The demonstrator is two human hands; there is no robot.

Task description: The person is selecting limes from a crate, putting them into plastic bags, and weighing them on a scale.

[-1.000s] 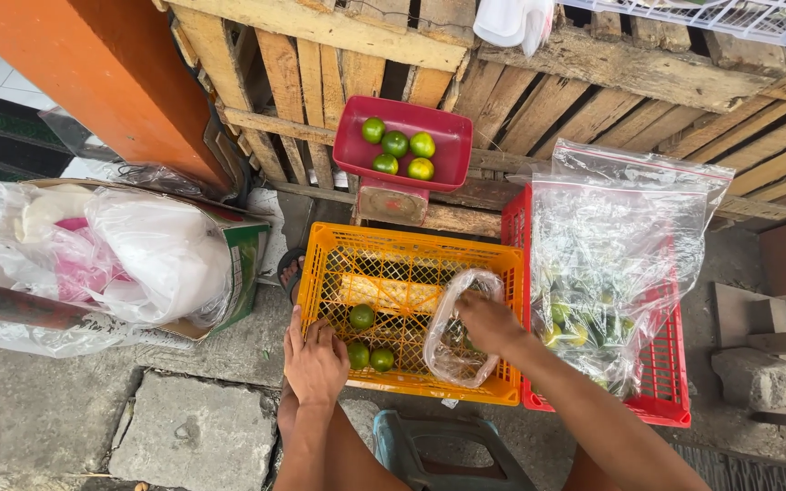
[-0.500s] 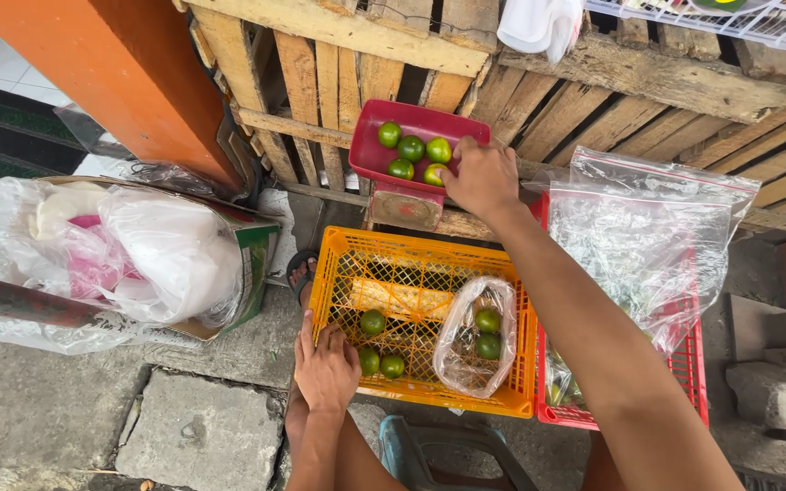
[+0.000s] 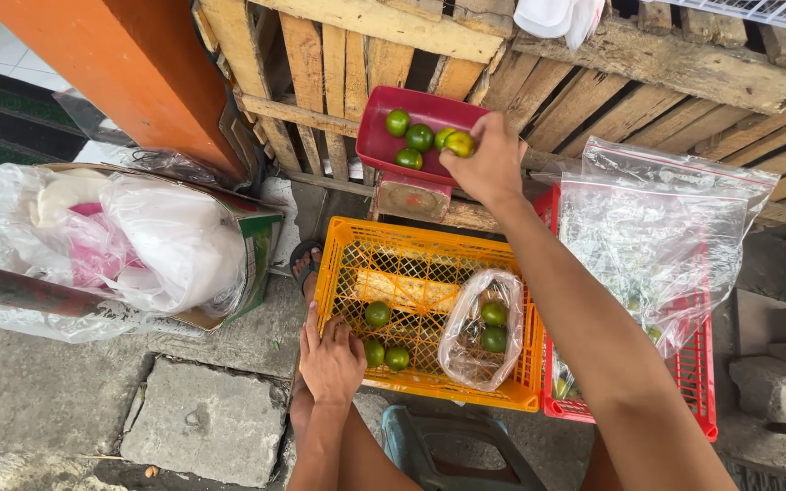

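Four limes now sit at the red tray [image 3: 384,145] on the small scale, and your right hand [image 3: 488,164] is up there with them, fingers curled round a yellow-green lime [image 3: 459,143] at the tray's right edge. A second ago that hand was down at the small clear bag [image 3: 479,332] in the yellow crate [image 3: 429,264]; half a second ago it had already reached the tray. So the move has gone from bag to scale, and the weighing side of the work is what you are busy with now.

Your left hand [image 3: 329,359] has barely shifted: it rests flat, fingers spread and holding nothing, on the near rim of the yellow crate, just beside three loose limes [image 3: 377,315] on the crate floor. The small bag lies open inside the crate with two limes [image 3: 494,325] in it, to the right of that hand and well below the right one.

To your right the big clear bag [image 3: 666,236] stands in the red crate [image 3: 629,409], untouched by either of your hands
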